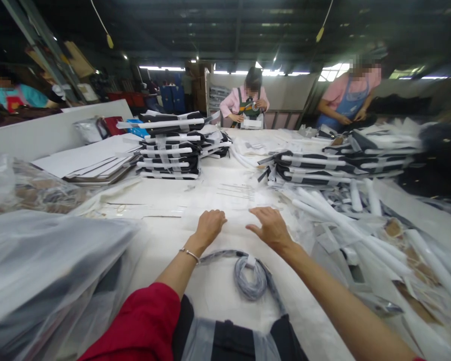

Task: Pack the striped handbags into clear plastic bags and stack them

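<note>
My left hand rests knuckles-up on a clear plastic bag spread over the white table, fingers curled under. My right hand lies beside it on the same bag, fingers bent downward and thumb out to the left. A thin bracelet circles my left wrist. Between my forearms lies a coiled grey cord tied with a white tag, on a black-and-white folded item close to my body.
Stacks of black-and-white packed items stand at centre-left and right. White rolled tubes lie at right. Flat cardboard sheets and crumpled plastic fill the left. Two people work at the far end, another at far left.
</note>
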A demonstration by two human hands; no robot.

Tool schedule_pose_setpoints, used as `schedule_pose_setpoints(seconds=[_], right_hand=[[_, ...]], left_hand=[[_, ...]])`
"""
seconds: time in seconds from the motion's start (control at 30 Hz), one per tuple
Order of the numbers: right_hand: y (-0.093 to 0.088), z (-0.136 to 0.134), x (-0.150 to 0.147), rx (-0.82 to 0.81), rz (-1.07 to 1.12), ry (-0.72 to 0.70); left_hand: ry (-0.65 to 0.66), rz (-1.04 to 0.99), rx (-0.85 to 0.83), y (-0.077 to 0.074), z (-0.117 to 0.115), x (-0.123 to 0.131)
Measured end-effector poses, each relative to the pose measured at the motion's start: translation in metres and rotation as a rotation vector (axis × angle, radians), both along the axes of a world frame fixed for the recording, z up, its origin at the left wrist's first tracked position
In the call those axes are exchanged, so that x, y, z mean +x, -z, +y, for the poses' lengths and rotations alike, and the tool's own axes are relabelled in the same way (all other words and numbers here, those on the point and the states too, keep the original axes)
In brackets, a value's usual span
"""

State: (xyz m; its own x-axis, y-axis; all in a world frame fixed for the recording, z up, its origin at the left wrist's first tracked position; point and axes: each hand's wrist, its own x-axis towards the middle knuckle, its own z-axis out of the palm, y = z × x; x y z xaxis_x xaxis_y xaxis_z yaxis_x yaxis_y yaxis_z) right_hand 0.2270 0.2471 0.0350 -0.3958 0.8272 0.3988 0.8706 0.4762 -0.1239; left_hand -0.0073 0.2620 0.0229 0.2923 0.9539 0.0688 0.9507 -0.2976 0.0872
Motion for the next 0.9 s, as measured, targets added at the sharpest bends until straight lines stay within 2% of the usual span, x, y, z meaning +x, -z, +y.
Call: schedule_pose_setpoints(seconds=[0.07,0.2,0.37,0.5,0.67,0.9], right_hand=[[-0.007,-0.009,-0.027,-0.016,-0.073,-0.103],[-0.008,-0.017,-0.054,-0.181,-0.246,-0.045],[-0.002,-0.019,-0.049,-0.284,-0.289,-0.005],[-0.003,-0.015,-0.046,-0.305,-0.250,0.037],[-0.006,-0.011,-0.048,-0.321,-0.187,0.035],[-0.009,-0.006,-0.047,-0.408,-0.133,0.020]], left_hand=[[0.002,-0.007,0.001,-0.004,-0.001,0.001],[0.001,-0.029,-0.014,-0.010,-0.007,-0.006],[0.049,-0.094,-0.080,-0.012,-0.017,-0.017],[0.133,-0.170,-0.128,-0.010,-0.025,-0.011],[0.071,-0.170,-0.115,-0.004,-0.027,0.000],[0.028,-0.167,-0.087,-0.004,-0.024,-0.002]])
